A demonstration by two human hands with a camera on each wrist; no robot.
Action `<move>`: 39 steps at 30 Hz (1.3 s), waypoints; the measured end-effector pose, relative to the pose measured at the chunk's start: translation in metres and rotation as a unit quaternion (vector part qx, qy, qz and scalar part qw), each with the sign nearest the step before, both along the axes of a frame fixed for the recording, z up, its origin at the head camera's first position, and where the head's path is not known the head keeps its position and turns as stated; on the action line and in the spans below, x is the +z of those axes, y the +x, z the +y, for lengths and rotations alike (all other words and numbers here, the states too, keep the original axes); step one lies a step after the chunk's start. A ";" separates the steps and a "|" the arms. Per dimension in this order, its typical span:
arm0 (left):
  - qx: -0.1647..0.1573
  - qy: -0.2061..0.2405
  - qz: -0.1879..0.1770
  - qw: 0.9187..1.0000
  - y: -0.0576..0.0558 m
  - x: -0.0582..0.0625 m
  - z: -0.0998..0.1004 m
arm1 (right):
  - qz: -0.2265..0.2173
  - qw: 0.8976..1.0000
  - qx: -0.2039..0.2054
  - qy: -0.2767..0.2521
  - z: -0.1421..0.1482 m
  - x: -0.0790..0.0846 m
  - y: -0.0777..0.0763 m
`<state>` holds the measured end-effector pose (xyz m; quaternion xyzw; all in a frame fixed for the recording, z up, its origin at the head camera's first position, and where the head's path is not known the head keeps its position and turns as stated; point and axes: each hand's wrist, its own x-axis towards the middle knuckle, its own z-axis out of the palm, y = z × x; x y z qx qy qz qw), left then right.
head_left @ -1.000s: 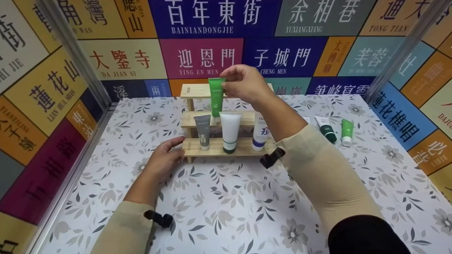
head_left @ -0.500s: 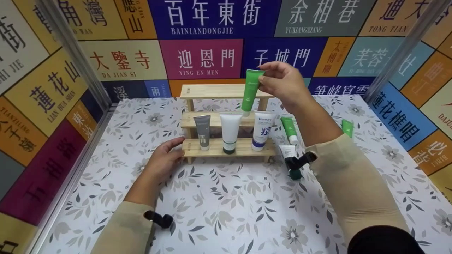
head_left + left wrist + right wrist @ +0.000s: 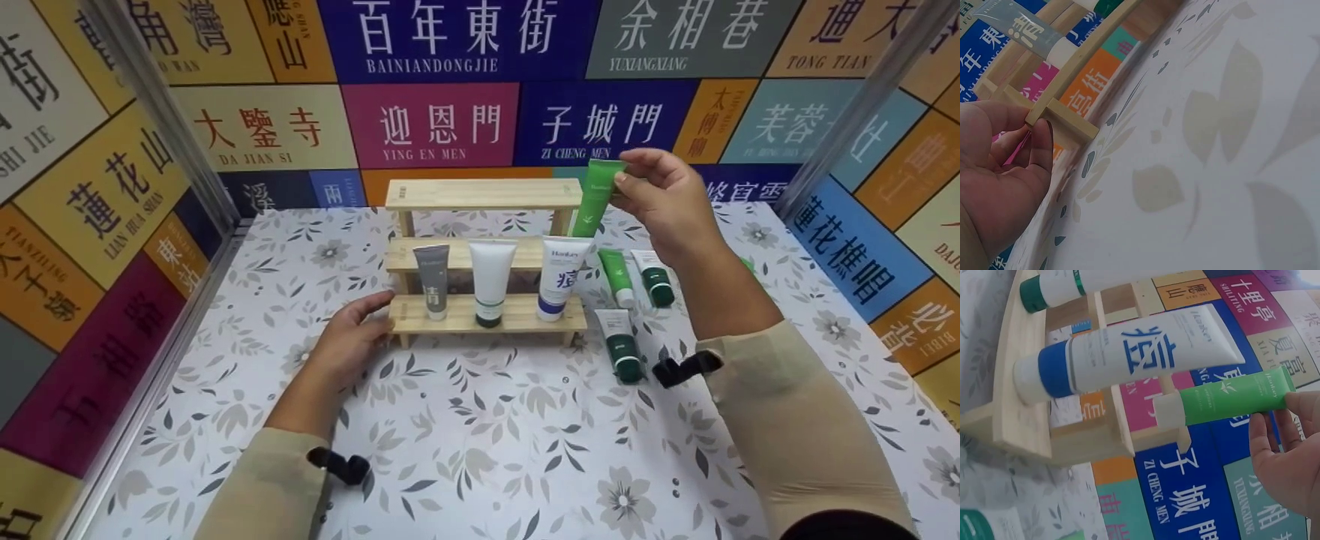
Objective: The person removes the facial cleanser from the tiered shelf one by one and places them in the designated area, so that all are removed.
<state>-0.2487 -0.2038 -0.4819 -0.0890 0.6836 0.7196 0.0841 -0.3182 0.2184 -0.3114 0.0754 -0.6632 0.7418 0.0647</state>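
My right hand (image 3: 667,202) pinches the flat end of a green tube (image 3: 598,199), its white cap pointing down, by the right end of a three-step wooden rack (image 3: 484,193). The right wrist view shows the tube (image 3: 1235,396) apart from the shelves. With thumb and fingers, my left hand (image 3: 349,337) grips the left end of the rack's lowest shelf (image 3: 1081,73). Standing cap-down on that shelf are a grey tube (image 3: 433,277), a white tube with a green cap (image 3: 491,277) and a white tube with a blue band (image 3: 561,277).
Right of the rack, a green tube (image 3: 615,274) and two white-and-green tubes (image 3: 621,352) lie on the floral tabletop (image 3: 480,450). Another green tube is mostly hidden behind my right wrist. Printed panels (image 3: 435,124) wall the table at the back and sides.
My right hand has carried the green tube rightward, from over the left part of the middle shelf to the rack's right end. My left hand has stayed at the lowest shelf.
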 end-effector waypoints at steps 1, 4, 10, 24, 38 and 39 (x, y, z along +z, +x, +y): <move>0.000 0.001 0.001 1.000 0.000 0.000 0.000 | 0.001 1.000 -0.006 -0.001 0.004 -0.002 0.001; 0.000 0.002 0.003 1.000 0.000 0.001 0.000 | -0.002 1.000 -0.022 -0.003 0.015 -0.008 0.006; 0.000 -0.003 0.002 1.000 0.000 0.001 0.001 | -0.014 0.999 -0.047 -0.015 0.038 -0.020 0.019; -0.005 -0.006 -0.001 1.000 0.001 0.001 0.000 | -0.026 0.997 -0.032 -0.058 0.079 -0.057 0.034; 0.005 0.004 -0.006 1.000 0.002 0.000 0.001 | -0.071 0.996 -0.023 -0.053 0.110 -0.069 0.032; 0.004 0.005 -0.005 1.000 0.001 0.000 0.002 | -0.073 0.995 -0.013 -0.062 0.113 -0.070 0.032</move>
